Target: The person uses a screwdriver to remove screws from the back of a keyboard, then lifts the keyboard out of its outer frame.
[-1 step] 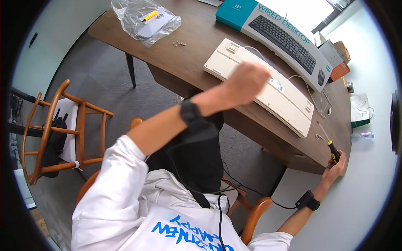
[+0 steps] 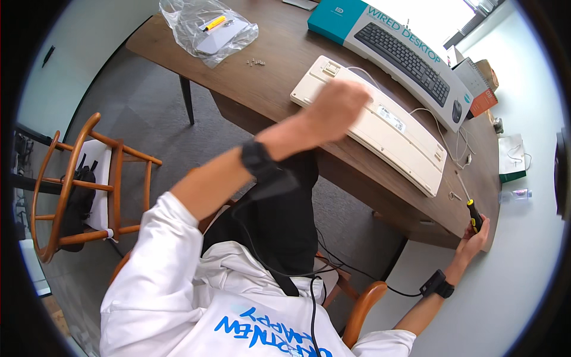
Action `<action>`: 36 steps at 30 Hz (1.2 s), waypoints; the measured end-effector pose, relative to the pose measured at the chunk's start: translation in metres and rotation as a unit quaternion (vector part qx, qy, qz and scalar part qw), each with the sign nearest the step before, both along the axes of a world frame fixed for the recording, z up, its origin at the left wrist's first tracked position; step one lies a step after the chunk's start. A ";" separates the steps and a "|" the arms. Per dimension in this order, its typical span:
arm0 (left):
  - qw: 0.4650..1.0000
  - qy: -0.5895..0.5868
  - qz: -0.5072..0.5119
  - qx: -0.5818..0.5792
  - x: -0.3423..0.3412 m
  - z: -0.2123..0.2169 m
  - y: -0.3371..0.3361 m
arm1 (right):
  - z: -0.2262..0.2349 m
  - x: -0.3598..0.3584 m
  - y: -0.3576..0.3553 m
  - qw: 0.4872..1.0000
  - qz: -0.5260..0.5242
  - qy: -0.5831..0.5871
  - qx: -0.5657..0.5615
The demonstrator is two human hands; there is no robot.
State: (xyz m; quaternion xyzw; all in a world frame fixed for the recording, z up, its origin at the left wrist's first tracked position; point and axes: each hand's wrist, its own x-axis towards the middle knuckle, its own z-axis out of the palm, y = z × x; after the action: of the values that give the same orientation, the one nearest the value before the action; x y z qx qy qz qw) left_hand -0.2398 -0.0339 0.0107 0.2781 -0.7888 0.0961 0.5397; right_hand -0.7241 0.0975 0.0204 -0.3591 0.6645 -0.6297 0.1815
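A cream keyboard (image 2: pixel 392 134) lies bottom-up on the brown wooden table (image 2: pixel 279 77). My left hand (image 2: pixel 339 107) hovers over the keyboard's left half with the fingers curled into a fist; its palm side is hidden. Far to the right, at the table's near right corner, my right hand (image 2: pixel 473 238) grips a screwdriver (image 2: pixel 474 214) with a black and yellow handle, which stands up from the fist. Both wrists wear black bands.
A teal and white keyboard box (image 2: pixel 404 47) lies behind the keyboard. A clear plastic bag (image 2: pixel 208 30) and small screws (image 2: pixel 256 60) lie at the table's far left. A white cable (image 2: pixel 458 154) trails right. A wooden chair (image 2: pixel 77 184) stands on the left.
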 end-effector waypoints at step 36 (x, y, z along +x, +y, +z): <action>0.885 -0.047 0.313 0.342 0.225 0.002 -0.034 | -0.078 -0.002 -0.080 0.988 0.014 -0.123 -0.093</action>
State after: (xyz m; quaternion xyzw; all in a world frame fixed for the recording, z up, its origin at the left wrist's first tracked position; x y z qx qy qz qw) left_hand -0.0152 -0.0680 0.0130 0.6730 -0.6690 -0.0022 0.3154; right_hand -0.7266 0.0178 -0.0573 -0.3036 0.5708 -0.7253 0.2365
